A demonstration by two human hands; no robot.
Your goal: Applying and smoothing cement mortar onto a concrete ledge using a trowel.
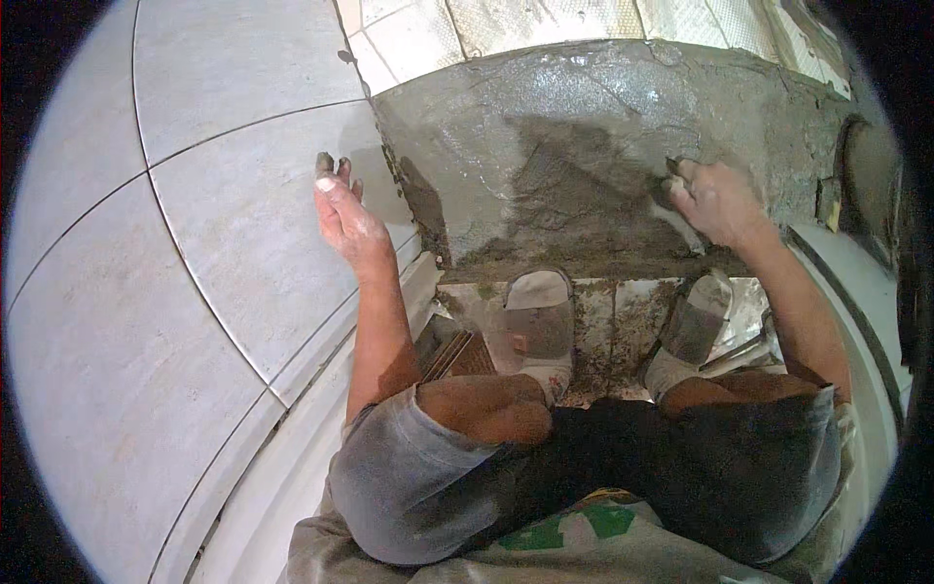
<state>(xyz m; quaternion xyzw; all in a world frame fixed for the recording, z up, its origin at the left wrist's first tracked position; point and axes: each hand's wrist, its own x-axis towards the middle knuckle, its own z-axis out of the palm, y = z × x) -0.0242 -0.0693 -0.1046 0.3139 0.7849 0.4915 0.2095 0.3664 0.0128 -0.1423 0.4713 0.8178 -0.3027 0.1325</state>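
Note:
My left hand point(352, 219) is held over the large grey tiles point(243, 204), fingers loosely bent and apart, with nothing in it. Its fingertips are smeared with grey. On the right, my right hand point(718, 202) is closed low over wet grey mortar point(593, 88). A thin pale edge shows beside its fingers, but what it grips is hidden. The mortar forms a broad band in front of my feet, shiny and smooth at the far side, darker and rougher in the shadowed middle.
Light textured tiles point(545, 24) lie beyond the mortar. My sandalled feet point(540, 316) stand on dirty tiles at its near edge. A dark rounded object point(869, 180) stands at the far right, near a white curved edge point(856, 292). Brown ribbed pieces point(452, 355) lie by my left foot.

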